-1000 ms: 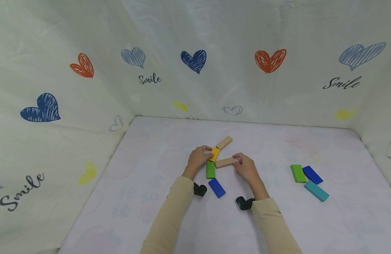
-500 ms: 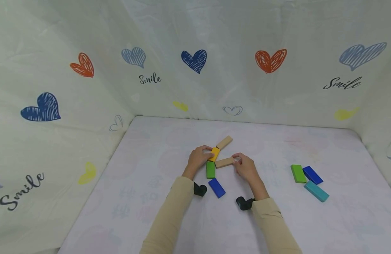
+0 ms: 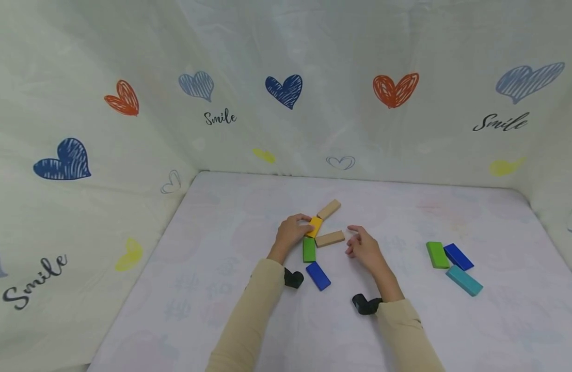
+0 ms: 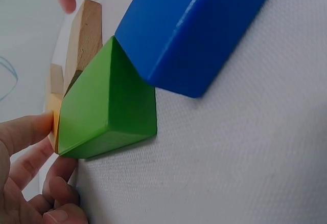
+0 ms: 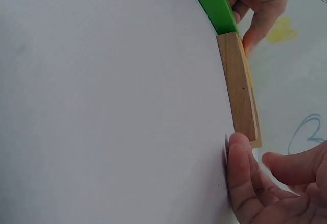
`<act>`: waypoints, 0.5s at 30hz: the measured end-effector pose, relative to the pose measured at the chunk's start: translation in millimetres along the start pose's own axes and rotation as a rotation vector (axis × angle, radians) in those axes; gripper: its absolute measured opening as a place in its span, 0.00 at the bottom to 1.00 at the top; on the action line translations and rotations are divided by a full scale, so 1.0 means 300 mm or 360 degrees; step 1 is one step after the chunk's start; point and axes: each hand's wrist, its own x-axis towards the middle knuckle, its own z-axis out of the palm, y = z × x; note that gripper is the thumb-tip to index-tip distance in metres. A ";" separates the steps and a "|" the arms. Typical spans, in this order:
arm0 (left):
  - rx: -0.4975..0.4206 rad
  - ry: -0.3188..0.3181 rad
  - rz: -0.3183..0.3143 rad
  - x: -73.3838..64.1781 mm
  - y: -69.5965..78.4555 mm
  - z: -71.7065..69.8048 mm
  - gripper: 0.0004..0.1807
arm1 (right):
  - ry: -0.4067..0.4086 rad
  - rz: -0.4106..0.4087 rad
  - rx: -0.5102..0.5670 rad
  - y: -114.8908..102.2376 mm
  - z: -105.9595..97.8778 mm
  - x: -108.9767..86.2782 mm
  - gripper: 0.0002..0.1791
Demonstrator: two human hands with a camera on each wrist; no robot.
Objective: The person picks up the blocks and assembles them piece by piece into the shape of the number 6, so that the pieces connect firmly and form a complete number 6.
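Note:
My left hand (image 3: 291, 232) pinches a yellow block (image 3: 316, 226) between thumb and fingers. The yellow block's far end meets a plain wooden block (image 3: 329, 208); its near end touches a green block (image 3: 309, 249). A second plain wooden block (image 3: 330, 238) slants off to the right from that joint. Below the green block a blue block (image 3: 318, 276) lies at an angle, corner to corner with it. Just right of the second wooden block is my right hand (image 3: 366, 250), thumb and fingers apart and holding nothing, as the right wrist view also shows.
Farther right on the white table (image 3: 211, 310) lie another green block (image 3: 437, 254), another blue block (image 3: 459, 257) and a turquoise block (image 3: 464, 280), close together. A white sheet printed with hearts (image 3: 283, 90) rises behind and beside the table.
My right hand has let go of the second wooden block and drawn back a little to the right. My left hand stays on the yellow block.

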 end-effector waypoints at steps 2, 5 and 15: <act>-0.0014 -0.0001 -0.0002 -0.002 0.001 0.000 0.16 | 0.0009 -0.0044 0.0057 0.008 -0.009 -0.020 0.20; -0.0025 -0.0001 -0.0002 -0.003 0.001 0.002 0.16 | 0.0044 -0.0097 0.0128 0.012 -0.022 -0.055 0.20; -0.0011 0.0027 0.0038 0.002 -0.005 0.011 0.15 | 0.0281 -0.0261 -0.0050 0.062 -0.140 -0.154 0.22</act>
